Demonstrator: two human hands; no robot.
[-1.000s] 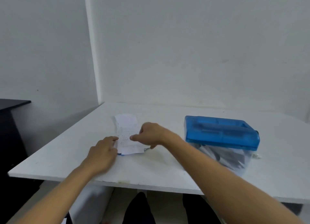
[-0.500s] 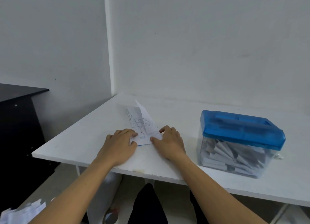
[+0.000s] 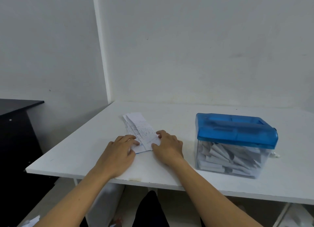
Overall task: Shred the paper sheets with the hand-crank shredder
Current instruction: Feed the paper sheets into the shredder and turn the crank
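Note:
A small stack of narrow printed paper sheets (image 3: 140, 130) lies on the white table (image 3: 85, 145), slightly fanned out. My left hand (image 3: 119, 152) rests flat on the table with its fingertips on the stack's near left edge. My right hand (image 3: 168, 146) lies on the near right edge, fingers spread and touching the paper. To the right stands the hand-crank shredder (image 3: 236, 133), a blue lid on a clear bin filled with paper strips. Its crank is not visible.
A black cabinet (image 3: 15, 125) stands left of the table. White walls meet in a corner behind it. Scraps of paper (image 3: 32, 220) lie on the floor at lower left. My legs show under the table's front edge.
The lifted top sheet has come down flat onto the stack. Both hands have stayed at the stack's near end, fingers now pressing its edges. The view has shifted slightly.

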